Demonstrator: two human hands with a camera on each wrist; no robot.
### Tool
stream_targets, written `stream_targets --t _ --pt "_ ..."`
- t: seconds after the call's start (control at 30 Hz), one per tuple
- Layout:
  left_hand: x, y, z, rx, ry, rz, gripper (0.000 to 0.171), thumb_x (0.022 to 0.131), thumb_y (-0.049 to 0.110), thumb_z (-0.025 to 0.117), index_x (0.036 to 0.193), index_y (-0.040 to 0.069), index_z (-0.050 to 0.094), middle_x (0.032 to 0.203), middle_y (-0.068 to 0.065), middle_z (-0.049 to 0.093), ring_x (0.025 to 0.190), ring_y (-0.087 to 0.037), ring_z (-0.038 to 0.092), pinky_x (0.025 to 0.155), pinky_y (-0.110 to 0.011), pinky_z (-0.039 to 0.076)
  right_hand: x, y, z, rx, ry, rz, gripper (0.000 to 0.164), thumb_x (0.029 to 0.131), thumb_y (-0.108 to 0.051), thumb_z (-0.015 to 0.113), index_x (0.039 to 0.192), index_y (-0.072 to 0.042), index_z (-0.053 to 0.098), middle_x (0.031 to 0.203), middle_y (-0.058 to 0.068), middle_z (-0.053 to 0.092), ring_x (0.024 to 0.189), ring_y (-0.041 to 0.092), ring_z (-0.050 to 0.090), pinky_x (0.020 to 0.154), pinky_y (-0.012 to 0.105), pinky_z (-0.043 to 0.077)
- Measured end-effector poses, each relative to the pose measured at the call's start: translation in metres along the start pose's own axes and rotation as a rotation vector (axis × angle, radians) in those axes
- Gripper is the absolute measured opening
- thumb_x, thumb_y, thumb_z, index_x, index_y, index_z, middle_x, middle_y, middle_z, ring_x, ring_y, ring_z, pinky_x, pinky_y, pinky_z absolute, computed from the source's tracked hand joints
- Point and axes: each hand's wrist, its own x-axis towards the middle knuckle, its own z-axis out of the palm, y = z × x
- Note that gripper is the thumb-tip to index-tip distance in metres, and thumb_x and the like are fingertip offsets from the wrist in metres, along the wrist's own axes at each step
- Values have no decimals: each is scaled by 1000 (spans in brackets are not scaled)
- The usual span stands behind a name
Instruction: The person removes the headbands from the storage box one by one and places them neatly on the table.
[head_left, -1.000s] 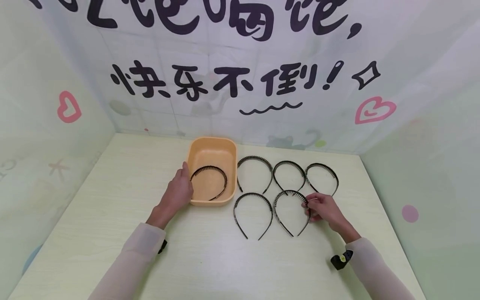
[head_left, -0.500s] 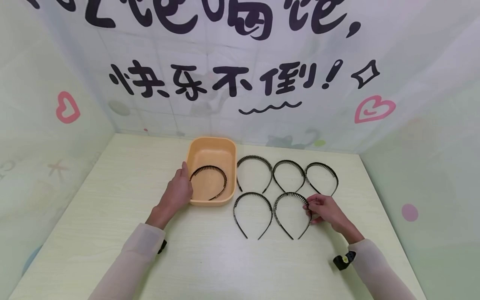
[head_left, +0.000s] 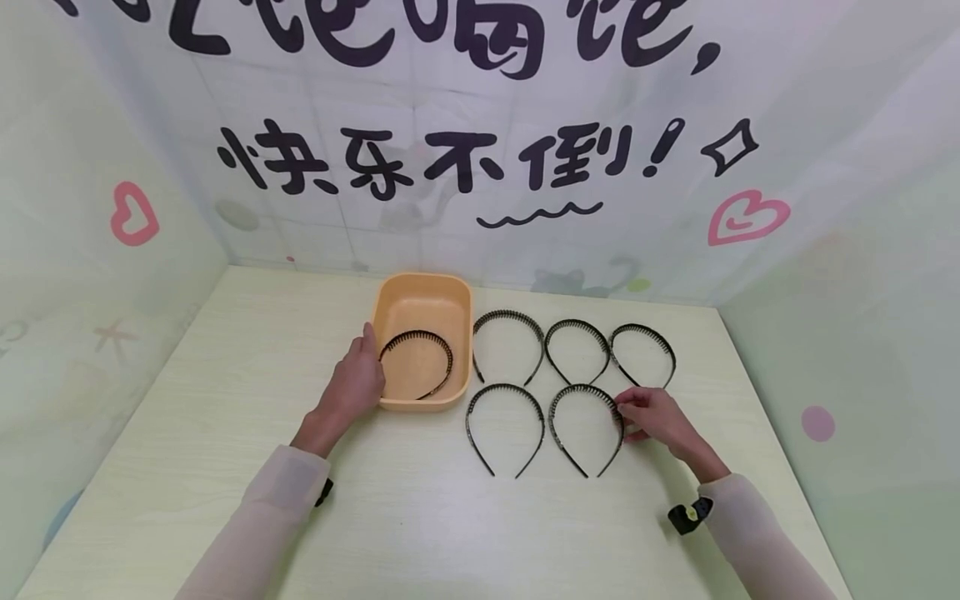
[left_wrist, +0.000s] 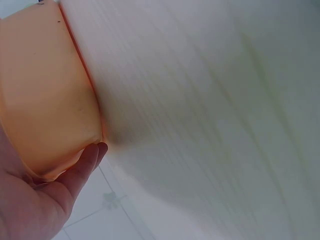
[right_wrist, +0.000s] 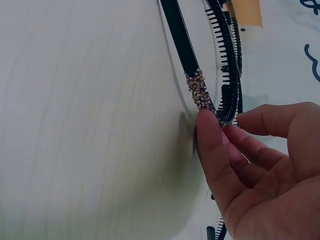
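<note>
My left hand (head_left: 360,373) grips the left wall of an orange plastic bin (head_left: 427,407), which stands against the back wall. One black toothed headband (head_left: 420,335) lies inside it. On the right, my right hand (head_left: 654,417) pinches the right side of another black toothed headband (head_left: 557,429) in the front row. In the right wrist view, thumb and fingers close on its sparkly, bead-covered stretch (right_wrist: 197,90). Left of it, in the same row, lies a similar headband (head_left: 506,388). The left wrist view shows fingers (left_wrist: 87,160) at the bin's lower edge.
Behind the front row, a back row of headbands has one (head_left: 510,315) close beside the bin, one in the middle (head_left: 577,322) and one at right (head_left: 643,328). Printed fabric walls (head_left: 420,233) enclose the pale table (head_left: 450,533) at the back and sides.
The headband in my right hand has shifted slightly toward the table's front, its arch dropping away from the middle back headband. My left hand and the bin have stayed put.
</note>
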Motion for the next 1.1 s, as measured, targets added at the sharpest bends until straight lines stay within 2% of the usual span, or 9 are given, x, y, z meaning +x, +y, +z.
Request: stream_targets --t 0.37,0.7,0.87,1.1 --pt "1 0 0 -2 1 -4 64 98 2 43 150 -19 11 132 -40 45 101 -51 60 81 -57 53 -1 -4 0 -110 37 -25 24 98 -9 55 112 7 67 94 14 67 80 17 64 66 35 60" --pt "0 -1 0 -6 2 0 64 98 2 43 150 -19 12 133 -40 45 100 -51 60 81 -57 53 0 -9 -1 -152 87 -38 22 98 -10 57 107 6 69 94 15 71 79 17 67 65 32 59" --pt "0 -1 0 -11 -3 -4 64 98 2 42 150 -18 12 133 -39 44 100 -50 61 81 -56 53 4 -13 -2 -150 125 -70 25 99 -11 54 109 7 68 100 19 70 80 18 67 65 31 59" --pt "0 -1 0 -11 -14 -18 63 99 3 40 151 -18 10 135 -39 43 103 -50 60 83 -56 52 12 -22 4 -185 193 -152 24 98 -11 54 108 6 68 94 20 71 76 22 68 64 33 59"
